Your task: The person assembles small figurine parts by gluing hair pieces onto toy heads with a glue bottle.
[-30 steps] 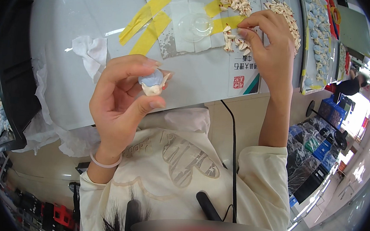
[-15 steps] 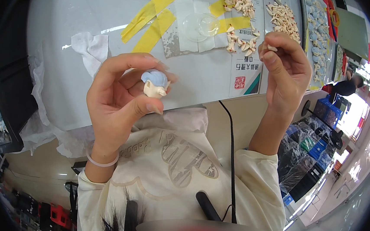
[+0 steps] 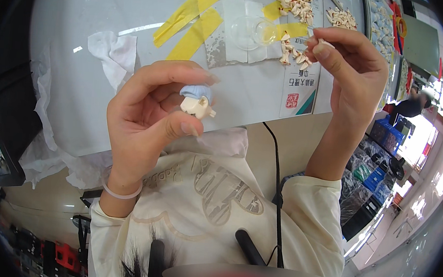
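Between the thumb and fingers of my left hand [image 3: 143, 103] is a small figurine head [image 3: 197, 103], cream below with a pale blue cap or hair on top. A short peg sticks out from its lower right side. My right hand [image 3: 354, 68], raised at the right over the table, pinches a tiny cream piece [image 3: 324, 43] between thumb and fingertips. Just beyond those fingertips lie several loose cream pieces [image 3: 286, 50]. A clear round dish [image 3: 245, 33] rests on white paper left of them.
Yellow tape strips [image 3: 187, 16] hold down a grey sheet. A crumpled white cloth [image 3: 115, 52] lies on the left of the table [image 3: 186, 52]. Heaps of cream pieces [image 3: 296, 6] sit at the far right, with a tray of blue parts [image 3: 381, 28] beyond. A black cable [image 3: 277, 158] hangs near my right arm.
The figurine head has turned in my left hand, so another side of it faces up. My right hand has moved slightly right and up, still pinching the small piece.
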The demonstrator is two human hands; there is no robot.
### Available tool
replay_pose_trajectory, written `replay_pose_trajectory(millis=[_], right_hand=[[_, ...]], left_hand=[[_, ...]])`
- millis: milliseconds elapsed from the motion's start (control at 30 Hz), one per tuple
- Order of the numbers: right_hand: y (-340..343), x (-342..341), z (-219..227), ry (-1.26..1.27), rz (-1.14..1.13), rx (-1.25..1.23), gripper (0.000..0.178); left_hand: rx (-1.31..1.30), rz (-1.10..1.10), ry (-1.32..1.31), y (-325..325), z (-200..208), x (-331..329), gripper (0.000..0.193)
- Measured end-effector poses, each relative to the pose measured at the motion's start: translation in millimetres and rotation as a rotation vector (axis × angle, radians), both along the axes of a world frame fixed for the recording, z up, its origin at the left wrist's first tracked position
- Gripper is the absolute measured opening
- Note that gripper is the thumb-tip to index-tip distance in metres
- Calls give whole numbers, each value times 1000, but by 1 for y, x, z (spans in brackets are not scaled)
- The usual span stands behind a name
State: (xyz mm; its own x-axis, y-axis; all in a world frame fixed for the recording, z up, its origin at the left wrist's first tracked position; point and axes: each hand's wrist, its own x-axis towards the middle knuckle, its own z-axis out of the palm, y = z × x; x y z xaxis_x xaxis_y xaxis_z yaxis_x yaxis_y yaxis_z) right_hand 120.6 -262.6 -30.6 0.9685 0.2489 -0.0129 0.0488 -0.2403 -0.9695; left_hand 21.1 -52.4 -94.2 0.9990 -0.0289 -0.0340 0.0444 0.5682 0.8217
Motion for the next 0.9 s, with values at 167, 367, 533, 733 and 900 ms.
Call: replay_pose_trajectory(millis=[167, 367, 533, 733, 900], right_hand=[[0, 11, 0, -82, 74, -120, 18], [8, 12, 4, -90, 151, -141, 14], [11, 13, 7, -175, 208, -169, 13], [23, 24, 13, -363, 314, -488, 12], [85, 10, 31, -333, 216, -970, 13]], left_hand=[[-8, -36, 10, 4, 0, 2, 36], [3, -40, 64, 1, 5, 4, 36], [20, -9, 91, -1, 4, 4, 40], [-74, -18, 161, -1, 11, 5, 42], [-134, -21, 215, 0, 10, 4, 44]])
